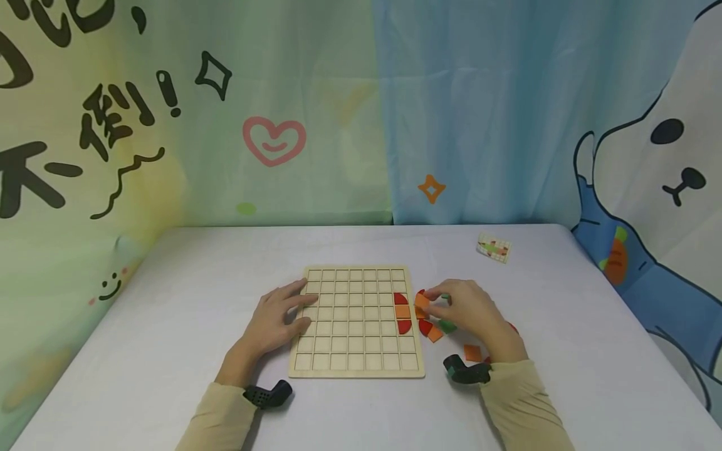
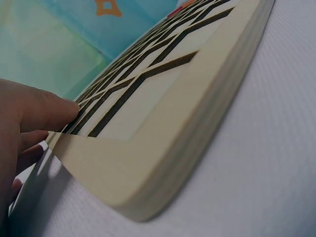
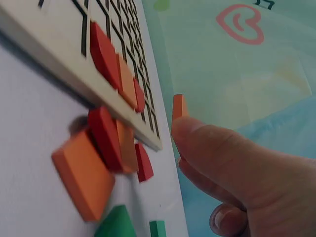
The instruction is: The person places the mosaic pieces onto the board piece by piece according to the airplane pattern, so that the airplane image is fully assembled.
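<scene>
A square wooden grid board (image 1: 356,374) lies flat on the table. My left hand (image 1: 276,316) rests at its left edge, fingertips and thumb on the rim, fingers loosely spread. Near the board's right side, a red round-edged tile (image 1: 400,299), an orange square tile (image 1: 402,311) and another red tile (image 1: 404,327) sit in neighbouring cells of one column. Just beyond the right edge, my right hand (image 1: 470,310) pinches an orange square tile (image 3: 178,104) between thumb and fingers. That tile is raised above the loose pieces, its lower part hidden by the thumb.
Beside the board lie loose red (image 1: 425,327), orange (image 1: 435,334) and green (image 1: 447,326) tiles, some overlapping. Another orange tile (image 1: 472,353) lies by the right wrist, whose forearm partly covers further red pieces. A small printed pattern card (image 1: 494,248) lies at the back right.
</scene>
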A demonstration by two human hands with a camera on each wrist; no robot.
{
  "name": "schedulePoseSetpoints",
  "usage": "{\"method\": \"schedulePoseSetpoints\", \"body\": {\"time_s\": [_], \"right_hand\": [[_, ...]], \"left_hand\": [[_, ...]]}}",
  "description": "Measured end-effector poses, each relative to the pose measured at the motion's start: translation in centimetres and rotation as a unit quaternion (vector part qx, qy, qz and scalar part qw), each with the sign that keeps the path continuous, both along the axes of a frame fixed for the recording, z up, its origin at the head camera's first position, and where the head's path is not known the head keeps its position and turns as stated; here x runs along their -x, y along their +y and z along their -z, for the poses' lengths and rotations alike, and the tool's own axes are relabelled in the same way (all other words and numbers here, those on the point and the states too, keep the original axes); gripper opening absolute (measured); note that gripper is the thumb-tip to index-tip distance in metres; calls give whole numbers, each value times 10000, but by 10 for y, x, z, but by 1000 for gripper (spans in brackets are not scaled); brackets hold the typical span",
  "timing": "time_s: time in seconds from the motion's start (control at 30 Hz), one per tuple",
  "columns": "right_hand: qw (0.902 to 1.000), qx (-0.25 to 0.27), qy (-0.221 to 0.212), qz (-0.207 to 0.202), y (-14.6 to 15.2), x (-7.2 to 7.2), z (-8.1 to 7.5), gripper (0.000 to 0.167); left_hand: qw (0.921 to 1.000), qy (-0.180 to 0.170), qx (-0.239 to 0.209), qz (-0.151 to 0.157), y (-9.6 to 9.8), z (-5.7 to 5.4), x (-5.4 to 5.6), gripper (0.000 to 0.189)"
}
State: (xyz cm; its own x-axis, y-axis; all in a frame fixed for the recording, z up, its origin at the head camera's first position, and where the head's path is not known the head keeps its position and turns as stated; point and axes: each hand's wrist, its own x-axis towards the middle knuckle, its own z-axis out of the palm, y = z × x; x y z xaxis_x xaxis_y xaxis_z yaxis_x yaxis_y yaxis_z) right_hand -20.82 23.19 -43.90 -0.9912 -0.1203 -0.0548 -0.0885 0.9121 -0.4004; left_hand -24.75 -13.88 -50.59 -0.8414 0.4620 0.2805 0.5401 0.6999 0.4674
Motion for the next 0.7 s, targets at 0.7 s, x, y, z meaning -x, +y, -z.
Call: {"method": "schedulePoseSetpoints", "body": {"time_s": [0.7], "right_hand": [[9962,173,-29,-853,-32,-4,1,28]], "left_hand": [[10000,41,6,-19,-1,3,1,46]]}}
